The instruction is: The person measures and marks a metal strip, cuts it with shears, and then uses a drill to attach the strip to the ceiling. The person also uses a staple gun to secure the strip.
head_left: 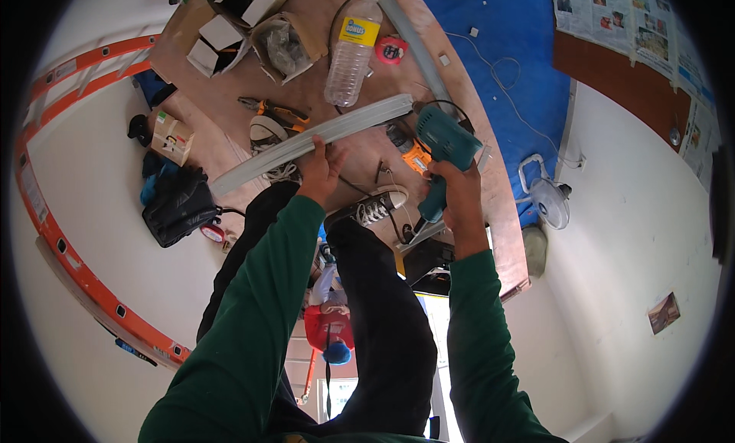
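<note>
Okay, we see the right hand [462, 189] gripping the green drill [450, 137] near the metal channel [306, 145] crossing the left shoe [265, 129]; left hand [322, 171] touches it, hold unclear. We'd worry: loosely steadied, it could twist if drilled.

Long green sleeves [245, 320]; dark trousers [383, 313]; black sneakers [351, 216], white laces [375, 210].

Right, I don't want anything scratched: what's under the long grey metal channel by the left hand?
A dark, white-toed lace-up shoe shows on both sides of the long grey metal channel; its middle is covered. Anything smaller directly beneath would be hidden.
</note>
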Tool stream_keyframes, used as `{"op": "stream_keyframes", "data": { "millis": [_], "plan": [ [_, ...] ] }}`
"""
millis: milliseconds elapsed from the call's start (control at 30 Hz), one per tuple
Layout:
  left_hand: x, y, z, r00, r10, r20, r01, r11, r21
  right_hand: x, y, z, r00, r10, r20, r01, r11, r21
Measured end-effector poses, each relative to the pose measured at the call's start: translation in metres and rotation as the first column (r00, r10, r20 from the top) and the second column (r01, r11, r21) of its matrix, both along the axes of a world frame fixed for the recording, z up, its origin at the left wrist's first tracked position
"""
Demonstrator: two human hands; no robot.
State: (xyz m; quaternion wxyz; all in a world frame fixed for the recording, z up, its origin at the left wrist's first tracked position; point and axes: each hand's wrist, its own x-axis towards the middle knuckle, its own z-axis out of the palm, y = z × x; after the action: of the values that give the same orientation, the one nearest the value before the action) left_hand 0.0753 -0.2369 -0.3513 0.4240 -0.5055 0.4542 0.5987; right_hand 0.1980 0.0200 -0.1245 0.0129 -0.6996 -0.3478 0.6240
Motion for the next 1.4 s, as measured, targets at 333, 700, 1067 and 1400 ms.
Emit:
{"op": "stream_keyframes", "data": {
  "millis": [333, 700, 1067, 1400],
  "plan": [
    [-0.055, 0.037, 0.085, -0.521, -0.854, -0.013, 0.370, -0.212, -0.905, -0.006, 0.012, -0.001, 0.986, 0.160, 0.045, -0.158, 0.986, -0.056],
    [-0.109, 0.028, 0.051, -0.729, -0.682, -0.057, 0.320, -0.266, -0.909, -0.002, 0.020, 0.001, 0.984, 0.177, 0.023, -0.175, 0.981, -0.087],
    [-0.106, 0.031, 0.051, -0.728, -0.686, -0.017, 0.273, -0.267, -0.924, -0.004, 0.015, -0.001, 0.981, 0.190, 0.036, -0.185, 0.978, -0.097],
    [-0.106, 0.032, 0.047, -0.719, -0.694, -0.028, 0.322, -0.297, -0.899, -0.011, 0.023, -0.003, 0.977, 0.195, 0.093, -0.184, 0.976, -0.115]
  ]
}}
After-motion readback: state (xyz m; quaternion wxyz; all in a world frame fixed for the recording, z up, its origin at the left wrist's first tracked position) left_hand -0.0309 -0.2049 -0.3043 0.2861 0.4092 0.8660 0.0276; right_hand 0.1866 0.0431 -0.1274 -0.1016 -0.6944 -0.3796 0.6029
